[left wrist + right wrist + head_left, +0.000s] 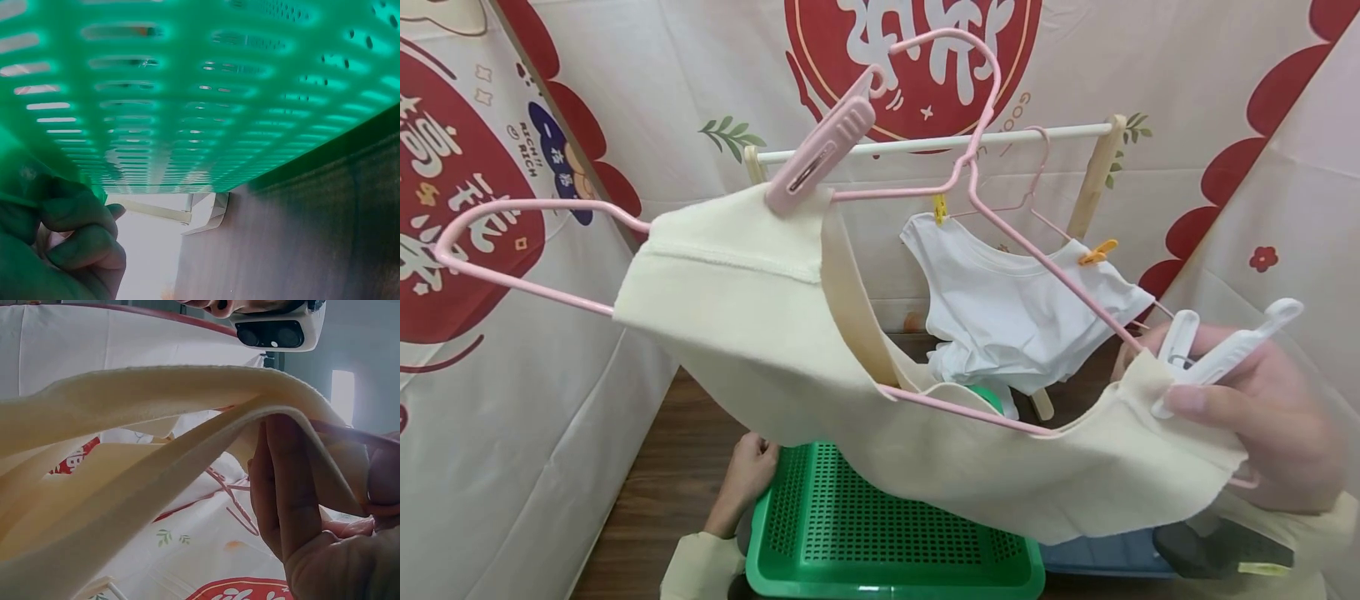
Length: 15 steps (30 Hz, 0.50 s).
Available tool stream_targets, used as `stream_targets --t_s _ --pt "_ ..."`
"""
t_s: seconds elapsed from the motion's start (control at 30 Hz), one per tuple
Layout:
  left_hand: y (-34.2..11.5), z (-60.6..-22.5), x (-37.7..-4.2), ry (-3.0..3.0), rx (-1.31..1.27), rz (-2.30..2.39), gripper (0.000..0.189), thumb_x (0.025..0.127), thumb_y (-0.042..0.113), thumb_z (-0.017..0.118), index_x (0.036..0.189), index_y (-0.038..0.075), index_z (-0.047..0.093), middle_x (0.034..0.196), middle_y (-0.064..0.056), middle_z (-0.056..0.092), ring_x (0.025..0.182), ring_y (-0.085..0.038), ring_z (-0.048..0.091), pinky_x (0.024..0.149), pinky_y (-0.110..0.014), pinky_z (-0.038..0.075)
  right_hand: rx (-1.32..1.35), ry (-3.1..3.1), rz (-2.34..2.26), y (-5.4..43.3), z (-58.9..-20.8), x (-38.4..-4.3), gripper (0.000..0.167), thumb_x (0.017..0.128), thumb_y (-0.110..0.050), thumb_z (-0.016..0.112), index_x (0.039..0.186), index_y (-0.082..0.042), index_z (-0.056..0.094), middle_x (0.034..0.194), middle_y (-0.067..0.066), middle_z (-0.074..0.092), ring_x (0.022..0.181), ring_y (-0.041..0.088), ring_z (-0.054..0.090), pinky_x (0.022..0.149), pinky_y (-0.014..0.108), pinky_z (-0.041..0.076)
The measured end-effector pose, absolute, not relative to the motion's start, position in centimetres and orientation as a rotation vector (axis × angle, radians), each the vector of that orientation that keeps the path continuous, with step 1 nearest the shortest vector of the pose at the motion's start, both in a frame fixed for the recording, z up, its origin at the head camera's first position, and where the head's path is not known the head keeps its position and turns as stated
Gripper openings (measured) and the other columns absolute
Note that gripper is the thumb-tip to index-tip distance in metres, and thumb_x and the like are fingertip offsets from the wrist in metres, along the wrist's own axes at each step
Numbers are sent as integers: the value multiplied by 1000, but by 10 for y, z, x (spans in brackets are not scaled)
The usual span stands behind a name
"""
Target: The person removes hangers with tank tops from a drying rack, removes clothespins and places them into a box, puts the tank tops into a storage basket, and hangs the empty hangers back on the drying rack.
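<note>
Cream garment [745, 321] is held up on the pink hanger [887, 193] over the green basket [895, 590], one shoulder and the white clip [1225, 354] pinched by the right hand [1277, 417]; the basket's edge is gripped by curled fingers of the left hand [752, 471]. Cloth and hanger bar should probably be caught together in the white clip (pink clip [822, 142] already on the other shoulder), and the neckline evened before the pinch is eased
</note>
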State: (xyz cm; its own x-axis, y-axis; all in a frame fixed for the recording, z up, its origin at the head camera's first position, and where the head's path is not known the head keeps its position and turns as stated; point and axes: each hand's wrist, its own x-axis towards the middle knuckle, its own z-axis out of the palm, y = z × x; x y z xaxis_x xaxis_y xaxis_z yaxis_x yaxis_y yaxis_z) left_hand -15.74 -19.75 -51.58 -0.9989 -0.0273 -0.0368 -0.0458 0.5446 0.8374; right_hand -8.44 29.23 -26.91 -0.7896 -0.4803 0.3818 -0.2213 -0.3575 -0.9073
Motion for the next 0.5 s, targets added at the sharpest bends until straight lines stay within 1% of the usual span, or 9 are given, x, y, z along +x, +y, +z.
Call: stream_targets --t_s 0.07,0.13,0.2,0.27,0.33,0.37,0.4,0.47,0.5 --pt "-198 -516 -157 2746 -61 1488 38 101 9 45 63 11 42 49 4 31 41 -10 30 43 -25 31 -915 1682 -2263 296 -272 -86 48 89 25 19 124 14 50 99 23 67 49 27 57 31 29 41" --pt "-198 -516 -156 2770 -57 1480 28 102 11 46 77 7 56 57 0 45 50 -13 41 51 -28 38 -892 1712 -2252 301 -275 -87 49 89 25 19 125 14 49 103 23 66 62 30 66 43 35 53" --pt "-199 -516 -155 2796 -54 1475 19 103 12 47 98 5 64 72 -4 58 62 -15 50 61 -31 43 -877 1754 -2234 304 -277 -87 50 88 26 19 126 14 49 106 22 66 74 32 70 55 41 57" --pt "-199 -516 -155 2810 -57 1475 18 103 13 47 109 6 63 77 -4 58 67 -15 50 65 -33 42 -880 1742 -2234 304 -277 -87 50 88 26 20 126 14 50 106 23 66 76 33 71 58 43 57" --pt "-198 -516 -155 2798 -60 1477 17 103 12 47 97 4 61 69 -3 55 60 -13 48 61 -31 42 -959 1670 -2233 300 -274 -86 49 87 26 19 124 16 49 106 25 64 70 32 68 49 37 56" --pt "-198 -515 -155 2786 -62 1483 18 102 11 47 89 4 57 62 0 48 54 -11 42 56 -30 39 -985 1641 -2234 298 -272 -86 48 86 26 18 123 16 49 105 25 64 63 30 65 43 33 52" --pt "-198 -516 -156 2778 -64 1493 19 102 11 46 87 6 55 59 1 41 51 -12 36 54 -29 37 -1004 1618 -2237 297 -270 -85 48 87 25 19 121 17 50 106 26 63 59 29 61 38 30 48" --pt "-198 -515 -155 2793 -58 1487 18 102 11 47 89 5 57 64 -1 51 56 -11 45 57 -30 42 -1022 1596 -2237 296 -269 -85 44 88 25 20 119 17 51 107 26 62 58 28 59 29 29 35" --pt "-198 -516 -155 2806 -48 1486 16 102 11 47 98 4 62 74 -4 59 64 -13 52 63 -33 46 -1018 1603 -2241 297 -268 -85 43 88 24 21 118 17 51 108 26 62 59 28 59 26 29 30"
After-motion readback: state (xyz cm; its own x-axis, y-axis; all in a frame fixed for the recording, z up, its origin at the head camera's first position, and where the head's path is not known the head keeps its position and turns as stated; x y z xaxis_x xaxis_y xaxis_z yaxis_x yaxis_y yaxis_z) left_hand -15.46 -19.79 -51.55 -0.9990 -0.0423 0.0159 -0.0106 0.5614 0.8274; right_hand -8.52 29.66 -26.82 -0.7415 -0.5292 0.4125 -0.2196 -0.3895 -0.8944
